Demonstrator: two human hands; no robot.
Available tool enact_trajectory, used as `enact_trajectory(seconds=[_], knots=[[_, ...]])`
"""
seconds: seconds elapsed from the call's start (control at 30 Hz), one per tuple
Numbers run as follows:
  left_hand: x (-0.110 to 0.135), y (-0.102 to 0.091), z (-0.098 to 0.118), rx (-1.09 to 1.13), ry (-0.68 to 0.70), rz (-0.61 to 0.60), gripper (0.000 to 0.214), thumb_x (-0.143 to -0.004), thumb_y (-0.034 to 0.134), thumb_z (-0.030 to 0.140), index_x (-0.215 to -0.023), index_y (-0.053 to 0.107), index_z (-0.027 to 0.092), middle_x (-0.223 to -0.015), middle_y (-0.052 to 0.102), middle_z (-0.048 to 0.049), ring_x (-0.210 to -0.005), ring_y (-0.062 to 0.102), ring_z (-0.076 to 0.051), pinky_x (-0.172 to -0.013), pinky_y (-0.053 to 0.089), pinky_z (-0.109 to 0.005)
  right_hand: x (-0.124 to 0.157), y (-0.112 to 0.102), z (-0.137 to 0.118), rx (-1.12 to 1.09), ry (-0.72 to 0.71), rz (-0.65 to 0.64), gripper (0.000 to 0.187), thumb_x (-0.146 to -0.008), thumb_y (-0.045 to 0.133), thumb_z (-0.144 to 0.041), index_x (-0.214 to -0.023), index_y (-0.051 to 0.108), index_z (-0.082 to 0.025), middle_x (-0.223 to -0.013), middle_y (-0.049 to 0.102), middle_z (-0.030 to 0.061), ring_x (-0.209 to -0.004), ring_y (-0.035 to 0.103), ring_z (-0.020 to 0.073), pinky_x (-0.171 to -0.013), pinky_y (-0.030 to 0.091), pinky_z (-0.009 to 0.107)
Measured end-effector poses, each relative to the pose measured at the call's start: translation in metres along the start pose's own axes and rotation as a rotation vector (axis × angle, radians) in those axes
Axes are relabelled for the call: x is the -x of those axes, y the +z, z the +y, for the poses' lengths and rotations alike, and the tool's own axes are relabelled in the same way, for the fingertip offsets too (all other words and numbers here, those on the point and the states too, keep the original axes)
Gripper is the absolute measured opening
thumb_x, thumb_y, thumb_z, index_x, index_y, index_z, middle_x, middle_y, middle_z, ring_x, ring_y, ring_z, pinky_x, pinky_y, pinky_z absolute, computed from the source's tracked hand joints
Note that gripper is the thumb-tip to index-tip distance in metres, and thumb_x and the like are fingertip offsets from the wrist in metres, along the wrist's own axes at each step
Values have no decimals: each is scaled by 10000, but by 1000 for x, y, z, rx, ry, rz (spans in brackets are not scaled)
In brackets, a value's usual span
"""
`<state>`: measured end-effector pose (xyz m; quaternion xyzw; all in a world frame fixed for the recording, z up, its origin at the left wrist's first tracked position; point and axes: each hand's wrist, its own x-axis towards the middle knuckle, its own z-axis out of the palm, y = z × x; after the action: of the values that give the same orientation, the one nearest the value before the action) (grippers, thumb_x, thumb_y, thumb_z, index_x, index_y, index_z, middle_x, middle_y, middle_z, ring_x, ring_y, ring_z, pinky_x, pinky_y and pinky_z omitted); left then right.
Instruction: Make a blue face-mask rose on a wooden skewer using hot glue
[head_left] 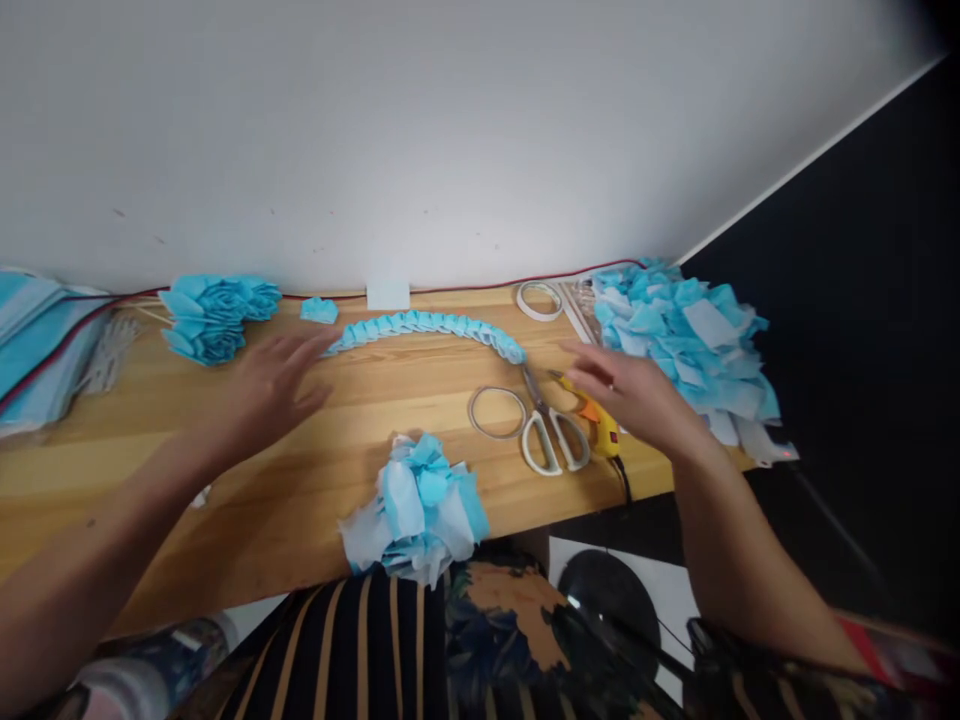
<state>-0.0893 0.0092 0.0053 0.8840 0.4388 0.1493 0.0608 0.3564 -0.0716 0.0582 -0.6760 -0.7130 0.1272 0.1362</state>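
Along the back half of the desk (375, 400), a pleated light-blue strip (431, 322) lies in a shallow arch, its bow toward the back edge. The left hand (277, 390) is at the strip's left end, fingers stretched out and thumb spread away from them, gripping nothing; whether the fingertips touch the strip, I cannot tell. The right hand (626, 385) is likewise open and without a grip, over the yellow tool (606, 438) toward the desk's right end; contact there is unclear too.

Between the strip's right end and the front edge lie the white-handled scissors (553, 435), blades pointing back at that end, with a thin ring (497, 412) just to their left. A white tape roll (538, 301) sits near the back edge, right of the arch. In the back right corner is a heap of blue and white pieces (690, 330).

At the middle of the front edge rests a ruffled blue-and-white bunch (431, 490). Toward the back left, blue folded flowers (214, 312) lie close together, a small blue piece (319, 310) to their right. By the left edge is a stack of blue sheets (37, 345), and a dark red wire (495, 285) runs along the back edge.
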Motion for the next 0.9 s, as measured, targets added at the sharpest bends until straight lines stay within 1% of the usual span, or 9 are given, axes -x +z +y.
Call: enact_trajectory(seconds=[0.1,0.2,0.27,0.4,0.5,0.6,0.67,0.77,0.9], knots=[[-11,-4,41,118,172,-73,488,-1037,474,414,-1490,511,237,-1532,571,-104,-1433,503,-310,-1207,393,-503,39,11,-6,96,96,-171,387,-963,604,-326,-1322,697,-219,-914,802,48,-823,742,232,-694,498,293],[-35,4,87,244,393,-221,417,-1040,511,356,-1429,581,222,-1502,602,-103,-1377,556,-275,-1181,420,-442,55,32,-17,181,137,-248,414,-978,616,-301,-1382,638,-215,-1094,791,91,-978,745,265,-778,507,310],[-55,19,115,317,531,-312,376,-1019,540,272,-1383,613,215,-1457,635,-101,-1347,574,-266,-1147,439,-420,56,45,-25,290,200,-240,465,-983,625,-332,-1428,594,-202,-1191,760,138,-1037,733,297,-807,510,332],[-84,58,149,271,599,-376,194,-952,604,173,-1116,708,173,-1141,726,-103,-1097,658,-268,-942,501,-373,54,60,-32,411,286,-225,553,-1009,582,-389,-1524,500,-207,-1292,703,174,-1059,724,316,-805,517,355],[-89,72,152,199,536,-375,98,-931,618,161,-947,715,162,-1003,710,-101,-964,662,-254,-820,474,-339,58,62,-29,416,292,-214,598,-1008,563,-397,-1563,449,-205,-1309,689,176,-1047,727,325,-787,521,368],[-86,66,144,212,505,-430,108,-945,619,204,-896,713,179,-911,717,-66,-860,663,-222,-759,442,-316,69,62,-26,377,272,-217,602,-988,575,-368,-1554,458,-196,-1308,691,169,-1054,725,326,-797,522,373],[-86,57,136,268,497,-447,154,-979,608,292,-949,731,205,-906,738,-45,-843,670,-207,-759,438,-303,79,62,-26,339,259,-214,587,-974,577,-340,-1536,480,-200,-1286,699,162,-1039,728,326,-797,524,380],[-92,47,126,334,391,-376,273,-1022,548,405,-1095,742,226,-1020,764,-55,-921,682,-216,-790,447,-300,93,59,-25,234,243,-158,597,-947,588,-315,-1522,492,-187,-1220,730,147,-1013,734,313,-814,530,386],[-95,45,125,332,349,-374,290,-1013,541,408,-1069,750,216,-1035,758,-62,-933,676,-221,-783,443,-302,117,38,-13,21,291,-12,634,-904,622,-347,-1512,497,-217,-1116,764,80,-928,742,249,-798,532,346]])
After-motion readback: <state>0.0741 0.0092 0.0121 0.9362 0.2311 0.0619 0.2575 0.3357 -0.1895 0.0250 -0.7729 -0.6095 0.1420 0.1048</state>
